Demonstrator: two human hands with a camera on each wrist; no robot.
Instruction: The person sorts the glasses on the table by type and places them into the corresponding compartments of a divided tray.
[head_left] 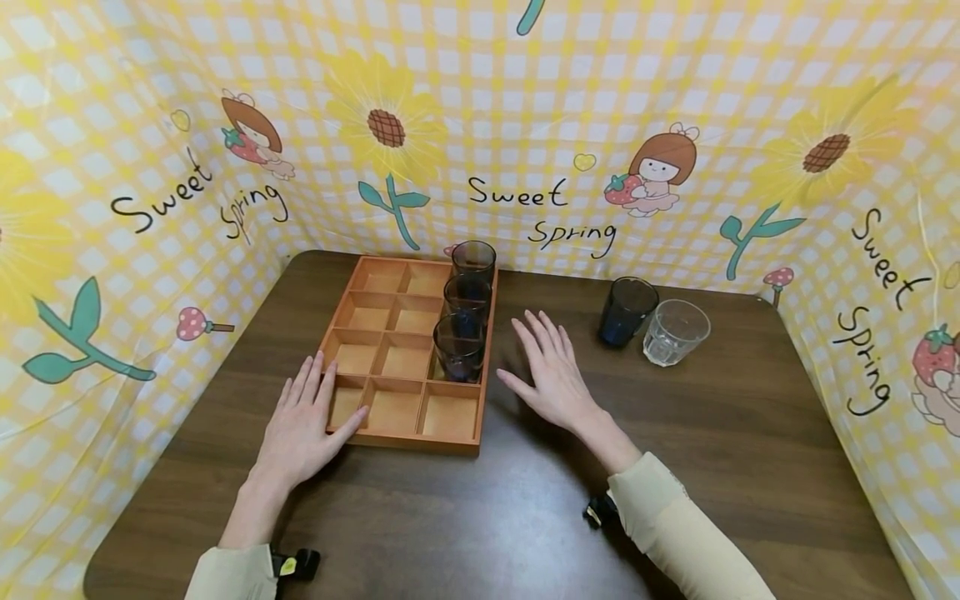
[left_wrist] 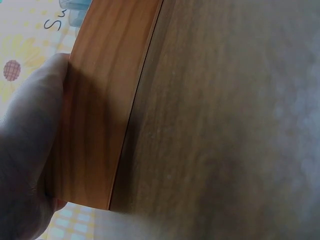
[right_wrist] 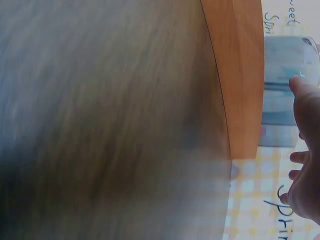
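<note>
A wooden compartment tray lies on the table. My left hand rests at its front-left corner, fingers straight along the left side and thumb over the front rim; the left wrist view shows the thumb against the front wall. Three dark glasses stand upright in the right column: a back one, a middle one and a nearer one. Just right of the tray, my right hand hovers with fingers spread, holding nothing, apart from the glasses.
Right of my right hand, another dark glass and a clear glass stand upright close together on the brown table. A yellow checked cloth hangs around the back and sides.
</note>
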